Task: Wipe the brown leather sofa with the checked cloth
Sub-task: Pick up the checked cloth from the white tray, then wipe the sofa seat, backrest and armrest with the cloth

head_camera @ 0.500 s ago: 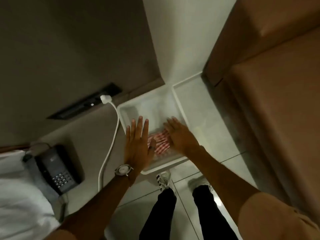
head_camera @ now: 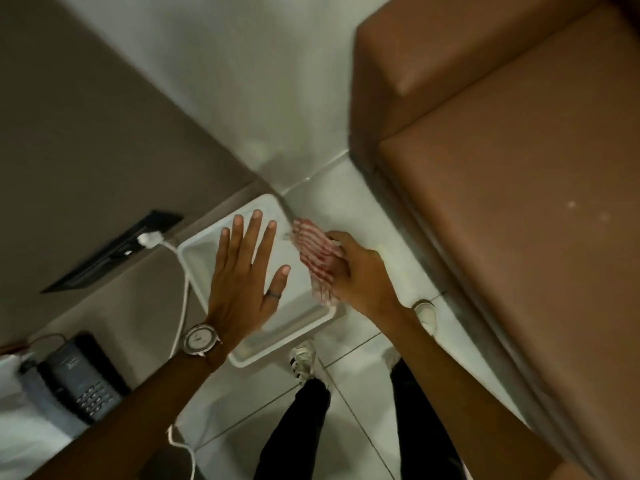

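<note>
My right hand (head_camera: 360, 275) grips the red-and-white checked cloth (head_camera: 317, 258), holding it in the air at the right edge of a white tray (head_camera: 242, 358). The cloth hangs bunched and blurred. My left hand (head_camera: 244, 271) hovers flat over the tray with fingers spread, holding nothing; a watch sits on its wrist. The brown leather sofa (head_camera: 519, 168) fills the right side of the view, its seat and armrest apart from both hands.
The tray rests on a grey side surface with a black telephone (head_camera: 81, 379), a white cable (head_camera: 183, 306) and a plug in a black socket strip (head_camera: 114, 251). My legs and shoes stand on the white tiled floor (head_camera: 346, 393) between tray and sofa.
My right hand has lifted the checked cloth out of the tray and carried it rightward. My left hand stays open above the tray. The view has swung toward the sofa.
</note>
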